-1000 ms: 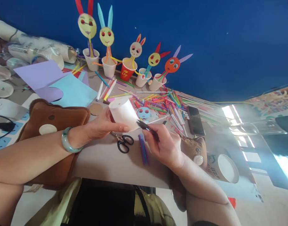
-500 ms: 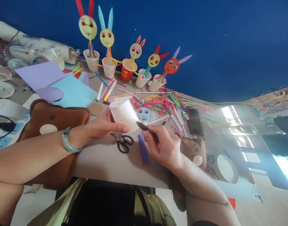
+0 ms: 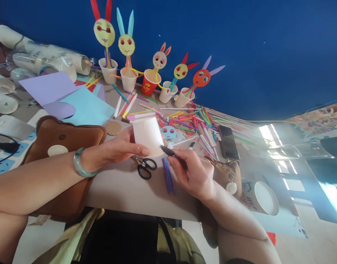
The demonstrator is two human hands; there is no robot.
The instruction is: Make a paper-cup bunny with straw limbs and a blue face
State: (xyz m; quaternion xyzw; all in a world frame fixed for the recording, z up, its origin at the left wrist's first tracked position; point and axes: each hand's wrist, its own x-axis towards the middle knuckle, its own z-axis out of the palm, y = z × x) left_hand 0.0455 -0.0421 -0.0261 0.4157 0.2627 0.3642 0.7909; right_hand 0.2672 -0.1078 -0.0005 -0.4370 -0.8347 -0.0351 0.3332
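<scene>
My left hand (image 3: 124, 145) is closed on a white paper cup (image 3: 148, 135), thumb along its near side. In my right hand (image 3: 191, 170) is a black pen (image 3: 172, 153), its tip at or close to the cup's right edge; whether it touches I cannot tell. Black-handled scissors (image 3: 146, 168) lie on the table just below the cup, their blades partly hidden by my left hand. Beside them, nearer my right hand, lie blue and purple sticks (image 3: 167, 176). A light-blue paper face (image 3: 168, 132) rests behind the cup.
Cups with rabbit figures (image 3: 129, 79) line the blue wall. Colored sticks and markers (image 3: 185, 123) lie in front of them. A brown cushion (image 3: 72, 137) supports my left forearm, near colored paper (image 3: 87, 104). On the right are a phone (image 3: 228, 142) and a lidded cup (image 3: 264, 197).
The cup has turned slightly in my left hand and shifted a little to the right. My right hand and the pen have moved slightly right and down.
</scene>
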